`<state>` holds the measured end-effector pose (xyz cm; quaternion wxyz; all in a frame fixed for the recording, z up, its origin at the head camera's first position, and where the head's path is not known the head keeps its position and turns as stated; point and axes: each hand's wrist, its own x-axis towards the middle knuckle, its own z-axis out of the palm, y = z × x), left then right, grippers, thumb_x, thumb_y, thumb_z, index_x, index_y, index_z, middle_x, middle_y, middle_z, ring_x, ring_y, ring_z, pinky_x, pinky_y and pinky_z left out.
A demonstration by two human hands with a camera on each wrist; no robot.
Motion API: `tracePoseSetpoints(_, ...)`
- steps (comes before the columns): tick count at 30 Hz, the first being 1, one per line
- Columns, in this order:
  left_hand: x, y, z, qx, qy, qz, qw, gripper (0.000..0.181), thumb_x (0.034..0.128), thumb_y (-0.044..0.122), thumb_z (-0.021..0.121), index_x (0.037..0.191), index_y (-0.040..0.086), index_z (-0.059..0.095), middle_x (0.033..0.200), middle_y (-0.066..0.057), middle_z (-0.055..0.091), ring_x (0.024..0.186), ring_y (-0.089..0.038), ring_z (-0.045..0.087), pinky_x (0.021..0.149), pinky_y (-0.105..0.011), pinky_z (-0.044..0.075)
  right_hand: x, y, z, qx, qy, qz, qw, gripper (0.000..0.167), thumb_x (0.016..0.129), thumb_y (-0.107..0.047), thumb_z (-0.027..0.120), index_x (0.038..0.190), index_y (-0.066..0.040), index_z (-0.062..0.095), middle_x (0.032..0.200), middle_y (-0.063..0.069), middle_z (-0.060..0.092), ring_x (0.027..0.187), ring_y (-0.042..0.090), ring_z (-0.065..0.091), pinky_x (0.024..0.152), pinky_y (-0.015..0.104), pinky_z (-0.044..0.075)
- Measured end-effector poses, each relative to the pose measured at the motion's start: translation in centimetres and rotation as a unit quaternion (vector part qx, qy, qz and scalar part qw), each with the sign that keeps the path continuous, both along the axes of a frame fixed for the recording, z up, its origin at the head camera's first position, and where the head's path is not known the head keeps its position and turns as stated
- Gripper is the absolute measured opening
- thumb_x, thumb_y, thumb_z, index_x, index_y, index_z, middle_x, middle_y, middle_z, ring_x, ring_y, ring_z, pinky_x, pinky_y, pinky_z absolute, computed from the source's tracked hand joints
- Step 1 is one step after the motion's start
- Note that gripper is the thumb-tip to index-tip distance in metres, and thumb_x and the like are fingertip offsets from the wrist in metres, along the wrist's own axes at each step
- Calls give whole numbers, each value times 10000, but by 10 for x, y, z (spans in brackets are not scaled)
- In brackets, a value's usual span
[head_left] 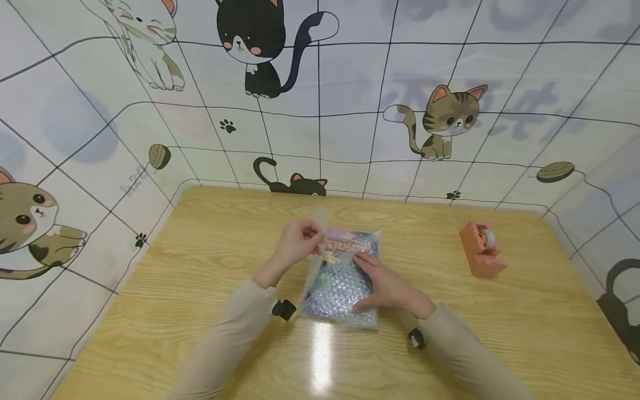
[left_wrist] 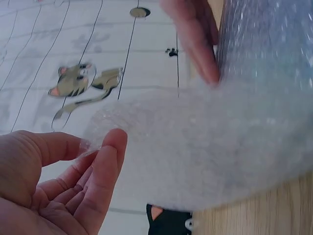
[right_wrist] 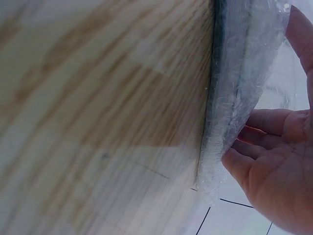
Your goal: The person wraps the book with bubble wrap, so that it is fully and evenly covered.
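A flat book-like item with a colourful cover (head_left: 345, 286) lies on the table inside clear bubble wrap. My left hand (head_left: 298, 244) pinches the edge of a loose bubble wrap flap (left_wrist: 195, 147) between thumb and fingertips, holding it raised along the item's left side. My right hand (head_left: 392, 284) rests on the right part of the wrapped item, thumb and fingers spread over the top. In the right wrist view, the wrapped edge (right_wrist: 234, 93) stands beside the fingers of that hand (right_wrist: 279, 166). The item's cover is partly blurred by the wrap.
An orange tape dispenser (head_left: 472, 255) with a roll of clear tape stands at the right on the wooden table (head_left: 210, 233). Behind and at both sides rises a white sheet (head_left: 350, 139) printed with cats and grid lines.
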<state>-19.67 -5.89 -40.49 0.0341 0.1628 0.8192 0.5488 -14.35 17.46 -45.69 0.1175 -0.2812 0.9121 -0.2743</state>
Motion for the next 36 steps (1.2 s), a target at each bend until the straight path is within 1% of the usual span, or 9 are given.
tracePoseSetpoints(4,1,21,-7,-251,661,-386,9967,97,859,-23,571,783,-46,625,654,-151,639,470,-142,585,449,-222,497,0,-1,0,-89,93,35,9999,1091,635,-419,842,1412,106,283,1482,279,232,1342,434,254,1060,524,295)
tracePoseSetpoints(7,2,35,-13,-612,1027,-511,9915,102,840,-27,575,750,-30,624,622,-111,635,446,-92,560,419,-174,453,0,-2,-2,-136,161,55,9998,1085,633,-404,848,1405,114,290,1478,284,237,1337,434,265,1057,519,302)
tracePoseSetpoints(11,4,49,-19,-1115,1242,-451,9849,104,823,-13,600,726,-12,636,615,-74,627,465,-78,538,436,-143,432,0,-2,-3,-202,212,90,9995,1097,624,-415,849,1404,116,289,1482,280,230,1333,434,273,1059,512,301)
tracePoseSetpoints(15,4,58,-23,-1515,1259,-355,9798,100,821,21,639,725,0,656,651,-72,635,552,-119,550,499,-153,440,0,-1,-4,-256,202,87,9994,1114,618,-428,849,1409,113,280,1483,277,229,1339,430,264,1062,513,296)
tracePoseSetpoints(19,5,64,-27,-1849,1104,-292,9761,126,829,71,656,708,35,665,654,-35,634,580,-112,542,520,-168,435,-1,-1,-5,-241,239,42,9994,1127,608,-443,848,1408,113,283,1475,288,236,1342,427,258,1070,510,282)
tracePoseSetpoints(22,5,66,-29,-1959,1078,-304,9742,149,827,82,652,681,53,665,630,-11,622,559,-95,519,505,-170,421,-1,-1,-6,-269,296,36,9992,1119,601,-442,851,1395,123,302,1463,300,248,1339,428,265,1075,502,274)
tracePoseSetpoints(28,4,66,-35,-1902,1015,-380,9757,180,834,99,645,669,39,684,607,-13,622,524,-79,480,479,-167,392,-1,0,-7,-367,320,29,9988,1096,594,-431,856,1381,125,333,1463,288,262,1340,416,272,1083,482,265)
tracePoseSetpoints(32,0,64,-43,-1652,474,-510,9838,219,853,145,651,672,33,703,549,-18,613,459,-44,468,435,-154,379,-1,0,-7,-398,286,-30,9988,1088,590,-424,860,1381,115,342,1473,272,256,1346,410,261,1084,481,264)
tracePoseSetpoints(36,-4,61,-45,-1133,-539,-716,9895,261,874,171,634,695,0,714,547,-56,630,455,-52,527,455,-162,440,0,1,-9,-558,472,-26,9973,1062,573,-406,875,1354,121,384,1445,279,312,1319,422,314,1062,495,303)
